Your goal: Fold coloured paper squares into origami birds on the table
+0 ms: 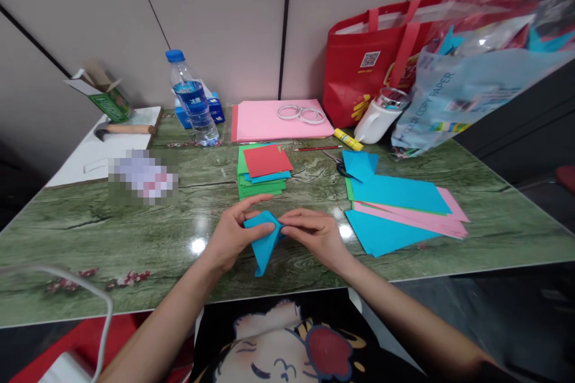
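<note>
A piece of folded blue paper [266,245] is held between my two hands, just above the table's front part. My left hand [240,227] grips it, the thumb lying on its upper face and the fingers behind. With thumb and fingertips, my right hand [317,233] pinches the paper's right corner. One pointed end hangs down toward the table edge. Beyond my hands lies a stack of green and blue paper squares [263,188], topped by a red square [268,161]. The fingers behind the paper are partly hidden.
Blue sheets [399,191] and pink strips [456,206] lie at right, near scissors [344,167]. Behind are a glue stick [348,139], pencil [318,148], white mug [380,119], tape rolls [289,112] on pink paper [265,122], and water bottle [194,102]. A hammer [128,129] lies left.
</note>
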`<state>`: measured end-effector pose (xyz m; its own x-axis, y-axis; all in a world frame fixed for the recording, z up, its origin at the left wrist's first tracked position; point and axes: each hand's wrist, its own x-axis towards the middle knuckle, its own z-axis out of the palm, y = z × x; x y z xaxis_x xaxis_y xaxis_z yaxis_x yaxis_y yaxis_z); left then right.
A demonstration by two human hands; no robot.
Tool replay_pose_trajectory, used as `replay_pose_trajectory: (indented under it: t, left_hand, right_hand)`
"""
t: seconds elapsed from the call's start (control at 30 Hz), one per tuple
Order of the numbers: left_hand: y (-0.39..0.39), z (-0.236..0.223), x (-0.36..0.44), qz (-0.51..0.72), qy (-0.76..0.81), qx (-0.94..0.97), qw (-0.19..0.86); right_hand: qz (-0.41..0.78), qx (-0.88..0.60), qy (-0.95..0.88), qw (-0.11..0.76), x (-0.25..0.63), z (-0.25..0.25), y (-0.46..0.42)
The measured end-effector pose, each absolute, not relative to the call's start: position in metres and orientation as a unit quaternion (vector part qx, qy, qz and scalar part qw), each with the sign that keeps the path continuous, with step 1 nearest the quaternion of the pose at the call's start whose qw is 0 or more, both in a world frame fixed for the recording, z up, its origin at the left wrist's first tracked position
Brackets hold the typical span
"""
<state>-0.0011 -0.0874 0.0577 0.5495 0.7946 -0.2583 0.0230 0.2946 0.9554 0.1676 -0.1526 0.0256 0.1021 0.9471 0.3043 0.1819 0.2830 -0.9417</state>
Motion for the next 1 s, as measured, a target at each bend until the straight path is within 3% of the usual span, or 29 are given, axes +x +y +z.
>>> replay_pose_trajectory:
  t: [0.27, 0.7, 1.0]
  left_hand:
    - [-0.091, 0.054, 0.003, 0.263, 0.396, 0.475, 0.741]
    - [-0.100, 0.058, 0.003, 0.379, 0.374, 0.743, 0.405]
    - [-0.098, 0.067, 0.002, 0.339, 0.316, 0.789, 0.403]
  right_hand:
    - [0.424, -0.479, -0.522, 0.564, 0.166, 0.030, -0.153]
    - [0.415, -0.468, -0.522, 0.579, 0.165, 0.031, -0.156]
    - [0.395, -0.502, -0.522, 0.566, 0.167, 0.029, -0.158]
